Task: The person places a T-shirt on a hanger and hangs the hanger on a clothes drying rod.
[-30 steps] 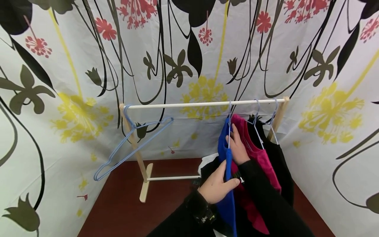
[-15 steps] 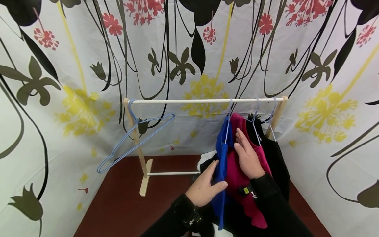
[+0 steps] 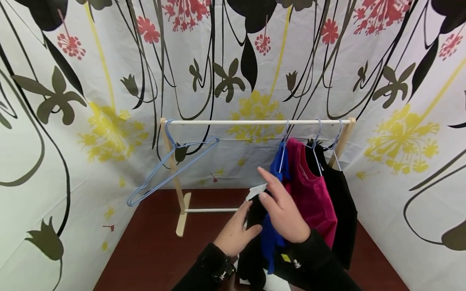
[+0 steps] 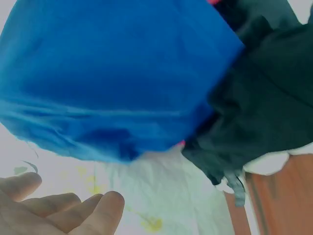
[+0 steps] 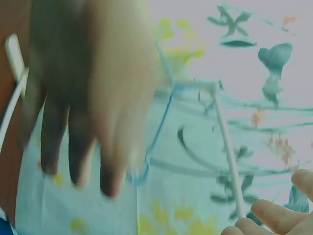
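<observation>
My left hand, fingers extended, is beside the black cloth and left of the blue garment. With its fingers straight, my right hand is in front of the blue garment, hiding its middle. That garment hangs on a thin hanger from the rail. In the left wrist view, my left fingertips are below the blue cloth, apart from it. The right wrist view has a blurred hand at left and fingertips at lower right. Neither hand holds anything.
A magenta garment and a black garment hang at the rack's right end. Blue wire hangers hang bare at its left. White cloth lies low on the dark red surface. A floral curtain surrounds the rack.
My right hand has come out from between the blue and magenta garments and moved left in front of the blue one. The left hand has come away from the blue garment, leftward.
</observation>
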A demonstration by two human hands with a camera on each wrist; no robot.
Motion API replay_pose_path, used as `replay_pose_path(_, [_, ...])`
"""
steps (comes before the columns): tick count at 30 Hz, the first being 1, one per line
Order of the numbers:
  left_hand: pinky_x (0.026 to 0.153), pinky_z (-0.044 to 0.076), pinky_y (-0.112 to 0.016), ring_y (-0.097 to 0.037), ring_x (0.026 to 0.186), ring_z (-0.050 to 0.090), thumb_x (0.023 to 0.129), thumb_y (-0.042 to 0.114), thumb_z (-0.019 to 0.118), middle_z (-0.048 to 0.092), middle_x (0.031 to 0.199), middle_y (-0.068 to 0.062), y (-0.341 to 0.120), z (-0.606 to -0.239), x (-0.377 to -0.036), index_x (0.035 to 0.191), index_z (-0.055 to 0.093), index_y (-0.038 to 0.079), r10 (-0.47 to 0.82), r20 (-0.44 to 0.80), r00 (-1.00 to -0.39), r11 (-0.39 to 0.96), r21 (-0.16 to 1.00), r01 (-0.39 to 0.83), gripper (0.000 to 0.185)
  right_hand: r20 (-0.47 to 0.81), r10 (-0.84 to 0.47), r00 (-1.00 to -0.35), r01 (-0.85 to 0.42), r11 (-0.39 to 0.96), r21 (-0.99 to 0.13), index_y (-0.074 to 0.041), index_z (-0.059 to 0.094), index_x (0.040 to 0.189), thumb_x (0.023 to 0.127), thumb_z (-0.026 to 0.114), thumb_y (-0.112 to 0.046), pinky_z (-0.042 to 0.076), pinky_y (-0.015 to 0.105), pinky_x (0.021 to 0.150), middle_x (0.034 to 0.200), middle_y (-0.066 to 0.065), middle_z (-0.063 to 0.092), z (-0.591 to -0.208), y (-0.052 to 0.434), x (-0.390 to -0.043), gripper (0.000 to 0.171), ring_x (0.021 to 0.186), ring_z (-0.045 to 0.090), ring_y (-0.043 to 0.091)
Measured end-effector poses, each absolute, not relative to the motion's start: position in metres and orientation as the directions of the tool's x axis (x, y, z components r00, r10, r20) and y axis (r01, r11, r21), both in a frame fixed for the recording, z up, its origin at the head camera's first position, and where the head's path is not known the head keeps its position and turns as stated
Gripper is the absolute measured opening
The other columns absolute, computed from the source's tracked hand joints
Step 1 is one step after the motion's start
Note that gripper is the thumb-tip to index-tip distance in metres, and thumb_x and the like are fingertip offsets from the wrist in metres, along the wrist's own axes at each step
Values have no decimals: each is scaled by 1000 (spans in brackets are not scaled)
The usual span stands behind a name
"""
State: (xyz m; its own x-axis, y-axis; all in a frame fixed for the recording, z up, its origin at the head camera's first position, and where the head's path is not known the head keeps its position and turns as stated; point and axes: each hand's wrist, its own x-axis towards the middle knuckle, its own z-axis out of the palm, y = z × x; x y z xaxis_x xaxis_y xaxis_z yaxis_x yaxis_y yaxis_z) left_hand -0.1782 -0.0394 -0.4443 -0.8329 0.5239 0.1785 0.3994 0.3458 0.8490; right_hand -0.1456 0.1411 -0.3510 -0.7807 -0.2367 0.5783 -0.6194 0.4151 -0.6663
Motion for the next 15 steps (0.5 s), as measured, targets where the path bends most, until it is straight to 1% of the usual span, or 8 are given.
replay_pose_path(3, [113,31,-52,-29,150,23,100,52,56,15,167,-10,-52,-450,-180,162,21,18,487,170,-856,371,848,379,79,532,-273,-802,-597,334,-729,-23,30,160,108,45,-12,29,40,116,164,0,27,-361,120,-142,55,149,26,20])
replay_pose_path(6, [114,29,-55,-30,150,24,100,54,55,18,166,-11,-63,-458,-181,161,24,16,452,172,-875,396,840,370,79,448,-272,-852,-513,258,-819,-29,30,159,109,45,-15,29,50,115,164,-1,25,-381,105,-144,54,150,24,21])
replay_pose_path(7, [114,28,-56,-31,150,25,100,55,55,20,166,-12,-67,-461,-182,161,25,14,445,173,-879,408,835,370,79,422,-263,-868,-482,236,-844,-30,31,159,109,46,-16,30,52,113,164,-1,25,-390,101,-146,54,149,26,22])
replay_pose_path(9, [113,28,-58,-33,149,26,100,57,54,23,165,-13,-73,-468,-181,160,27,12,430,168,-887,431,825,366,80,380,-236,-894,-430,220,-876,-32,33,158,109,48,-18,30,55,113,163,0,27,-411,96,-150,53,148,26,22])
replay_pose_path(11, [113,28,-59,-34,149,28,100,55,55,25,164,-15,-79,-475,-180,159,28,11,422,163,-892,439,824,358,79,357,-202,-912,-398,221,-890,-32,34,157,108,49,-20,29,56,113,162,1,29,-430,93,-156,52,148,27,23])
replay_pose_path(15, [112,29,-60,-36,148,27,101,48,57,24,164,-16,-87,-490,-178,159,28,12,407,123,-905,430,849,308,75,339,-124,-933,-360,257,-897,-27,36,157,108,51,-23,30,57,112,161,4,33,-465,98,-164,51,148,28,24])
